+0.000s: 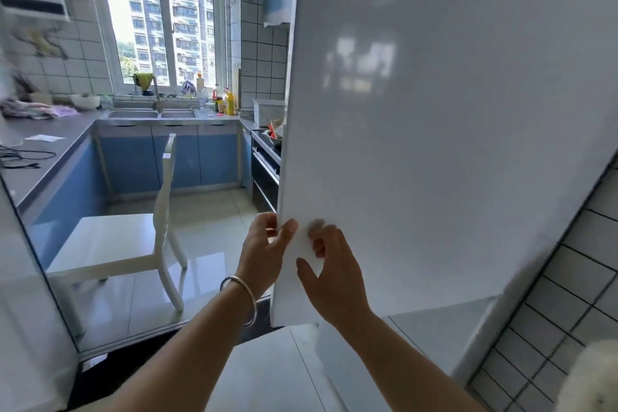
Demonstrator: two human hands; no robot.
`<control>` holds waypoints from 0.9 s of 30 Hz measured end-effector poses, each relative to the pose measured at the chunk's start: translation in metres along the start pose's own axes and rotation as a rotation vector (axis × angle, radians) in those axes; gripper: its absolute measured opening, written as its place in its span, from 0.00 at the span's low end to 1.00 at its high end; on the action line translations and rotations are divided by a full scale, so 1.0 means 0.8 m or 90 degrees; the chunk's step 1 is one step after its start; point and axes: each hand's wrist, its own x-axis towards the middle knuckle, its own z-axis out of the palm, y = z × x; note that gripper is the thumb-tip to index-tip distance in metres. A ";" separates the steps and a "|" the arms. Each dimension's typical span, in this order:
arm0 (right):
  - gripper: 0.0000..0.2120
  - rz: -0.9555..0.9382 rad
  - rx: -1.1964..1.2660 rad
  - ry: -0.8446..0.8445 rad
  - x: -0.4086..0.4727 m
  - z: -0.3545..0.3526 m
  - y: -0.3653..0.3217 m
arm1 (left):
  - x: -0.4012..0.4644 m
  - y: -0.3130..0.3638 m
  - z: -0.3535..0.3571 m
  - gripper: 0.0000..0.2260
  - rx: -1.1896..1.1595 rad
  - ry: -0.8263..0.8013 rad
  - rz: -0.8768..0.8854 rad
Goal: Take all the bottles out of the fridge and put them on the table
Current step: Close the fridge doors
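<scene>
Both forearms reach up from the bottom of the view toward the fridge door (434, 110), a big glossy white panel, flat and smooth, with soft reflections of the window on it. No brand or writing can be read on it, nor on anything else nearby.

Her left hand (264, 251) grips the door's left edge low down: the fingers curl round behind the edge while the thumb lies on the front face. A plain silver bangle (241, 298) circles that wrist. Her right hand (334, 274) sits just beside it on the door's front, fingers bent with the tips pressed to the white surface and the thumb spread out to the left; the fingertips are blurred, so I cannot tell whether they hook on anything. It holds no object.

No bottles from the fridge show; the inside is hidden behind the door.

To the left stands a white wooden chair (133, 244) with a curved back on a shiny pale tiled floor. Beyond it are blue cabinet fronts under a grey countertop (40, 150), a steel double sink (150, 114) with a tall tap, and a window (160, 13) looking out on apartment blocks. On the sill and counter stand a yellow detergent bottle (229, 102) and a few smaller containers, too small to read. A white slatted basket (267, 110) sits by the tiled wall.
</scene>
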 end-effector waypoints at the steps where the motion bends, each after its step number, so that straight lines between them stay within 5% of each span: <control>1: 0.23 0.012 -0.008 -0.003 0.018 0.013 0.007 | 0.024 -0.005 -0.002 0.08 -0.006 -0.017 -0.001; 10: 0.19 0.021 -0.069 0.079 0.163 0.100 0.070 | 0.229 -0.050 0.023 0.08 0.021 -0.128 0.010; 16: 0.27 0.043 -0.133 0.074 0.231 0.123 0.117 | 0.338 -0.088 0.063 0.07 -0.044 -0.229 0.004; 22: 0.17 0.077 -0.251 0.155 0.299 0.153 0.178 | 0.446 -0.119 0.125 0.04 -0.084 -0.346 0.030; 27: 0.23 0.092 -0.444 0.247 0.361 0.163 0.229 | 0.530 -0.141 0.189 0.05 -0.059 -0.455 0.079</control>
